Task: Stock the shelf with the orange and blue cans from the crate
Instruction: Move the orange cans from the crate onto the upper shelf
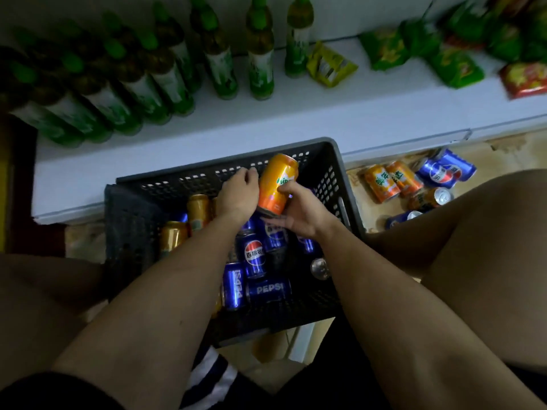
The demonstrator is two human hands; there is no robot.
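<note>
Fingers of both hands grasp the orange can (pixel 276 184), tilted near-upright, top toward the shelf (pixel 325 113).

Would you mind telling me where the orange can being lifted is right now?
The orange can is centre frame in the head view, tilted above the crate, held between the left hand and right hand.

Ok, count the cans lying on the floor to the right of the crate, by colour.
orange cans: 3
blue cans: 3, one partly hidden by the knee
total: 6
</note>
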